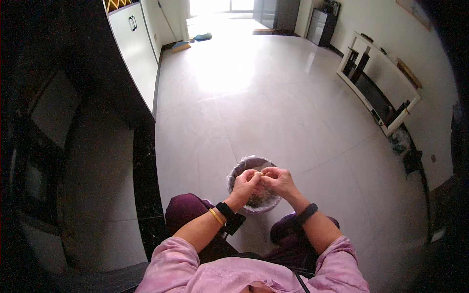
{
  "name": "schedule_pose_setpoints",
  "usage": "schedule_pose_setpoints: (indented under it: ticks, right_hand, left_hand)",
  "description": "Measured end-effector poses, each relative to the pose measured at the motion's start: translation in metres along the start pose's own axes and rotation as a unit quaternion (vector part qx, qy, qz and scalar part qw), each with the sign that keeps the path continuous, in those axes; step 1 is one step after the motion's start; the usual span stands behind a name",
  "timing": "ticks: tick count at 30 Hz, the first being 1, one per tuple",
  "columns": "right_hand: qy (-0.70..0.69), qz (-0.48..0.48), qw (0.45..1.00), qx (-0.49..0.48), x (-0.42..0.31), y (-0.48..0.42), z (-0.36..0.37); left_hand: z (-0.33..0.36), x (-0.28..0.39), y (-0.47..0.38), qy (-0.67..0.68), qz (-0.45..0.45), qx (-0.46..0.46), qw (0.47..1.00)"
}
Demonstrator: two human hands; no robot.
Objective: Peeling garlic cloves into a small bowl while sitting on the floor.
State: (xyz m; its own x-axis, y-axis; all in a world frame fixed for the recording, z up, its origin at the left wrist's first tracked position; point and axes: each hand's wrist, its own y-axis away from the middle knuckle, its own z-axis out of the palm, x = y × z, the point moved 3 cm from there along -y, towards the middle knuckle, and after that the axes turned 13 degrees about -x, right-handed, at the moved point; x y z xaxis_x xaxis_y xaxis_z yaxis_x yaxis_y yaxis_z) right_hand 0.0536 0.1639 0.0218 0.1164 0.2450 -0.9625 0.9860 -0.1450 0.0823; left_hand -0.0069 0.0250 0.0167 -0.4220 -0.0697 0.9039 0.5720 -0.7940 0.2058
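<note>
A round waste bin (264, 209) lined with a thin plastic bag stands on the floor between my knees, with loose scraps inside, too blurred to name. Above its opening my left hand (246, 185) and my right hand (281, 181) meet at the fingertips. Both pinch one small, pale yellowish-brown item (258, 173), whose kind I cannot tell. The fingers hide most of it. Each wrist bears a black band, and a gold-coloured bangle sits on the left one.
Tiled floor (227, 124) spreads ahead. A white cabinet (135, 55) stands at left, with a broom (180, 45) and a blue dustpan (203, 36) beyond it. At right, a white frame (361, 86) leans by the wall; a grey cabinet (318, 27) stands farther back.
</note>
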Motion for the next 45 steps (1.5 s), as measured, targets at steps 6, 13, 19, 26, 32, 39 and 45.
schedule_pose_setpoints:
  ticks: [6,13,19,26,32,39,45]
  right_hand:
    - [-0.012,0.029,0.999,-0.013,-0.017,0.003,-0.005]
    - [0.042,0.005,0.999,-0.015,-0.013,0.006,-0.002]
    - [0.006,0.002,1.000,0.030,-0.016,0.002,0.006]
    - [0.098,-0.067,0.992,0.033,-0.017,0.004,0.003]
    - [0.191,-0.050,0.980,-0.035,-0.027,0.007,-0.001]
    - [0.093,0.003,0.989,-0.117,-0.022,0.009,-0.010]
    - [-0.052,-0.003,0.991,-0.126,-0.033,0.007,-0.002]
  left_hand:
    - [-0.003,0.002,0.002,-0.048,0.011,-0.028,0.998]
    - [0.000,0.002,0.002,-0.060,0.019,-0.037,0.997]
    - [0.002,0.006,0.003,0.013,0.018,-0.014,1.000]
    - [-0.003,0.003,-0.001,-0.068,0.055,-0.037,0.996]
    - [-0.006,-0.005,0.003,-0.079,0.010,-0.050,0.996]
    - [0.000,0.001,0.002,-0.100,0.017,-0.086,0.991]
    - [-0.009,-0.007,-0.006,0.012,0.006,-0.040,0.999]
